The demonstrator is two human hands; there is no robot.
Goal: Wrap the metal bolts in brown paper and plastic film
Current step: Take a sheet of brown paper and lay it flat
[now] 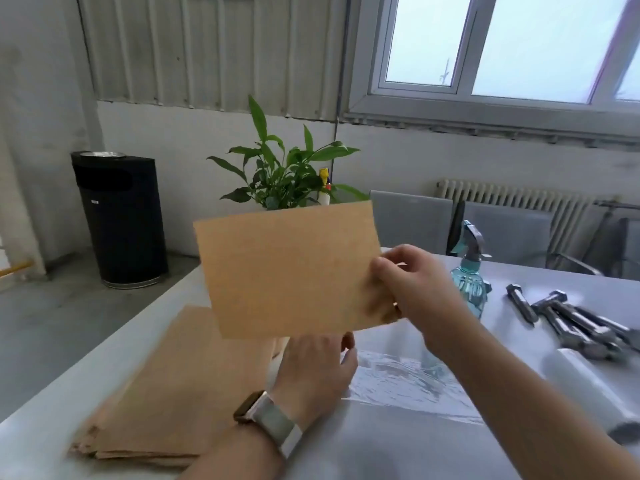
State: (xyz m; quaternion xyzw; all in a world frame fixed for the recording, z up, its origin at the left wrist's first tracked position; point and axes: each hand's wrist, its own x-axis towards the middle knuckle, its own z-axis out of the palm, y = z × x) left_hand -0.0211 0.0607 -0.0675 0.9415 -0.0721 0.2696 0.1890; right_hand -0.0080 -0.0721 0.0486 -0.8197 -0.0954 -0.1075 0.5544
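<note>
The right hand point(412, 292) pinches a flat rectangular sheet of brown paper point(287, 271) by its right edge, lifted clear of the pale worktop point(398, 445), long axis roughly level. The left hand point(315, 372), fingers relaxed and holding nothing, sits below the sheet, between the stack of brown paper sheets point(180, 393) and a spread piece of clear plastic film point(408, 379). The grey metal hex-head bolts point(571, 323) lie to the right, nearer the right hand, shanks running diagonally. No legible writing or brand shows.
</note>
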